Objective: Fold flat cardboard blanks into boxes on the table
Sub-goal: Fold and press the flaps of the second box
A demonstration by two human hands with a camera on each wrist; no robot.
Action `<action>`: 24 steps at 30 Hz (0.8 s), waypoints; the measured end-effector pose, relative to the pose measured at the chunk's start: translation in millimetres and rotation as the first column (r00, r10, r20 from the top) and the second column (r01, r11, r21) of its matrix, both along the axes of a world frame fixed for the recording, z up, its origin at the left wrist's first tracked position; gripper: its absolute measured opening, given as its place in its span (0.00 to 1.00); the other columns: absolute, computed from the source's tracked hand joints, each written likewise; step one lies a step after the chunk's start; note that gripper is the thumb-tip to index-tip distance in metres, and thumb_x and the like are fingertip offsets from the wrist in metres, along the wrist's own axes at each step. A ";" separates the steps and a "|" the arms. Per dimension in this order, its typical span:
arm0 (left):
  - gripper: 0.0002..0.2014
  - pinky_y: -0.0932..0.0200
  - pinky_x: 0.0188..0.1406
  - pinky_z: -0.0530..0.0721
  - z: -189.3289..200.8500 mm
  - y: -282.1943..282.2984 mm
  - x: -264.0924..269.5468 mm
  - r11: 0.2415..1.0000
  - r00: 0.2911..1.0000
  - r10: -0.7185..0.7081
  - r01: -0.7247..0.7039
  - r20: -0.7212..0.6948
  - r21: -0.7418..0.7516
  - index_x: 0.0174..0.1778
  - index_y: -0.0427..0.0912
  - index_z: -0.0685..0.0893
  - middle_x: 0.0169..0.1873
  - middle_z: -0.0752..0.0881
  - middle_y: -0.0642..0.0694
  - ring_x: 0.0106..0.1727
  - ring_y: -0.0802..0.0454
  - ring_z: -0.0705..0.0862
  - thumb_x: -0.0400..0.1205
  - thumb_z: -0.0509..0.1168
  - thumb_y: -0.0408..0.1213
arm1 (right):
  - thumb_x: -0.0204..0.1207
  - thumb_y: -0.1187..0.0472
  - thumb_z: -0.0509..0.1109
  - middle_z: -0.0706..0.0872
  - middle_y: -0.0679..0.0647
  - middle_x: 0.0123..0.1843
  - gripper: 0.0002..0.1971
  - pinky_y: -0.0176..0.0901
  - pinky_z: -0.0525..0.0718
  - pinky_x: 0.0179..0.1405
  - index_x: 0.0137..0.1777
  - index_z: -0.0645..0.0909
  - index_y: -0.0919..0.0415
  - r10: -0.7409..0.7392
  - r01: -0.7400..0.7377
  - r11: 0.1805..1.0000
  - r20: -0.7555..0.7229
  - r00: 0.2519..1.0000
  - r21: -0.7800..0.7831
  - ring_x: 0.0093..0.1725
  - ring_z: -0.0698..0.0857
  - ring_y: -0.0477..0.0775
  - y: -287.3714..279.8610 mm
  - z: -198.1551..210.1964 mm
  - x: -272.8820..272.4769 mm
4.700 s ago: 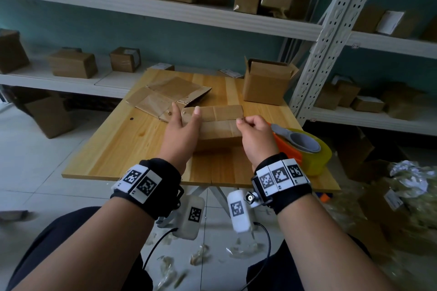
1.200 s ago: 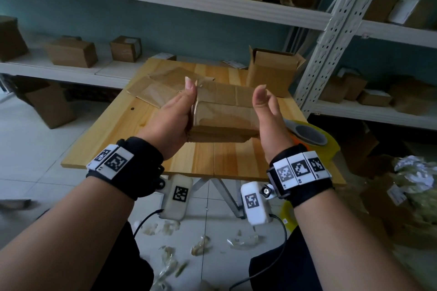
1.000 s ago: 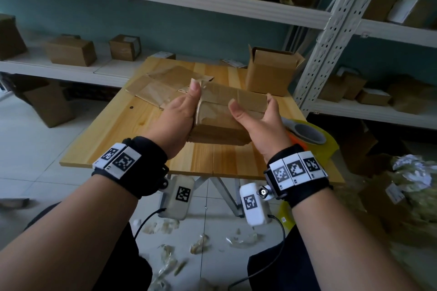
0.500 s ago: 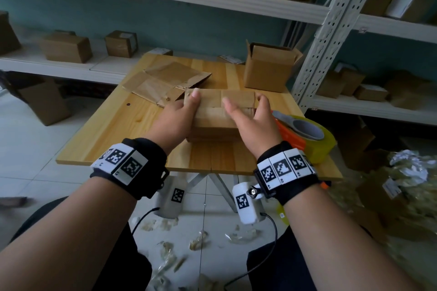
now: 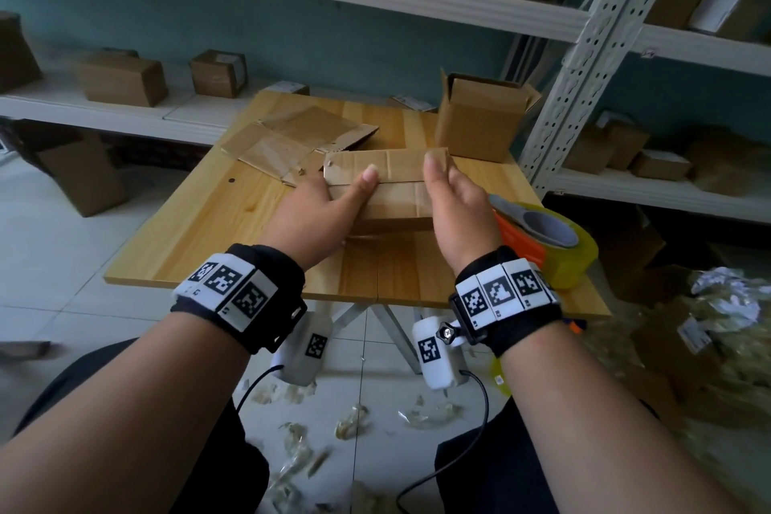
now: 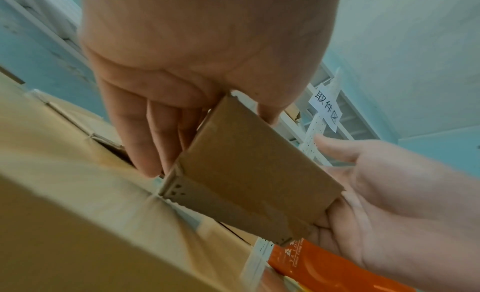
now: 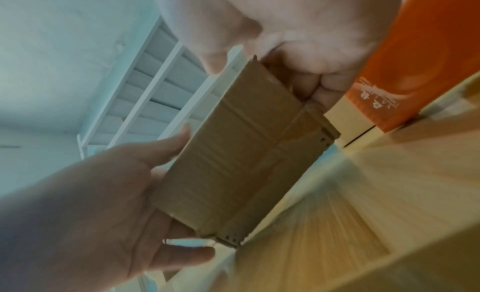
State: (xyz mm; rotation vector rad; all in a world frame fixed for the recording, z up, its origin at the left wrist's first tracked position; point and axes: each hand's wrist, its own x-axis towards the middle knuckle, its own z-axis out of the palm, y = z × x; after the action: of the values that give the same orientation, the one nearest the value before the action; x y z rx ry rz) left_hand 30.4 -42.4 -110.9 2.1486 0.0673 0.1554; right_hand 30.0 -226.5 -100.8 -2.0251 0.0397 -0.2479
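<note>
A small, partly folded cardboard box [image 5: 392,200] sits low over the middle of the wooden table [image 5: 217,230], its far flaps [image 5: 388,165] standing up. My left hand [image 5: 354,190] holds its left end, thumb across the top and fingers [image 6: 145,144] down the side. At the right end my right hand [image 5: 438,184] grips it, fingers [image 7: 314,85] curled round the edge and thumb raised beside the flap. The left wrist view has the box [image 6: 249,169] between both hands. The right wrist view sees the box [image 7: 241,152] from below.
Flat cardboard blanks [image 5: 300,136] lie at the table's far left. An open folded box [image 5: 479,117] stands at the far right. An orange tape dispenser with a yellow roll [image 5: 546,240] sits close by my right wrist. White shelves with boxes surround the table; scraps litter the floor.
The box came down from chest height to the table, held in both hands. My right thumb shifted from the top face to the right end by the flap.
</note>
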 end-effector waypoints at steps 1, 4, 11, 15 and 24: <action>0.42 0.44 0.58 0.89 1.6 0.4 -0.1 1.000 1.000 0.001 -0.001 -0.023 -0.008 0.58 0.43 0.87 0.51 0.90 0.45 0.51 0.46 0.89 0.83 0.47 0.79 | 0.88 0.31 0.55 0.88 0.38 0.57 0.31 0.35 0.82 0.56 0.82 0.77 0.46 -0.014 0.014 1.000 -0.004 1.000 0.018 0.58 0.85 0.40 -2.4 3.2 -0.9; 0.40 0.39 0.66 0.87 4.9 4.6 2.6 0.997 0.994 -0.030 0.022 -0.105 -0.071 0.62 0.46 0.86 0.52 0.88 0.45 0.55 0.43 0.88 0.87 0.40 0.73 | 0.91 0.38 0.59 0.89 0.39 0.59 0.25 0.31 0.82 0.51 0.80 0.80 0.50 -0.032 0.032 0.999 0.016 0.999 0.028 0.67 0.86 0.49 -10.1 7.8 -0.6; 0.44 0.38 0.65 0.89 0.6 4.5 1.2 0.989 0.991 -0.051 0.033 -0.127 -0.141 0.55 0.49 0.88 0.54 0.89 0.45 0.56 0.43 0.88 0.79 0.43 0.84 | 0.87 0.39 0.66 0.92 0.37 0.45 0.17 0.39 0.80 0.51 0.60 0.90 0.48 -0.001 -0.001 0.997 0.020 1.000 0.082 0.47 0.85 0.39 -11.7 4.8 -1.7; 0.29 0.57 0.43 0.82 2.6 -2.1 -3.5 0.995 0.994 -0.091 0.088 -0.064 -0.045 0.43 0.56 0.80 0.45 0.86 0.53 0.47 0.54 0.85 0.83 0.49 0.77 | 0.83 0.31 0.66 0.92 0.37 0.48 0.22 0.49 0.86 0.61 0.60 0.88 0.47 -0.001 0.001 0.997 0.002 1.000 0.082 0.55 0.89 0.44 -13.2 2.2 2.7; 0.42 0.54 0.37 0.80 -3.7 -2.5 1.0 0.992 0.998 -0.061 0.065 0.035 -0.109 0.41 0.35 0.89 0.36 0.89 0.35 0.37 0.43 0.87 0.75 0.65 0.79 | 0.67 0.19 0.71 0.84 0.44 0.75 0.48 0.62 0.81 0.76 0.82 0.74 0.46 0.054 -0.056 0.998 -0.054 0.997 -0.026 0.75 0.82 0.51 -7.3 0.6 0.4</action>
State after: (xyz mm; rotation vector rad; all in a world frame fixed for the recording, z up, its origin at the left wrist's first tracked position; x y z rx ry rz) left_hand 31.4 -44.9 -114.6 2.0351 -0.0101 0.1458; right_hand 30.4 -233.9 -100.2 -2.0568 0.0139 -0.1611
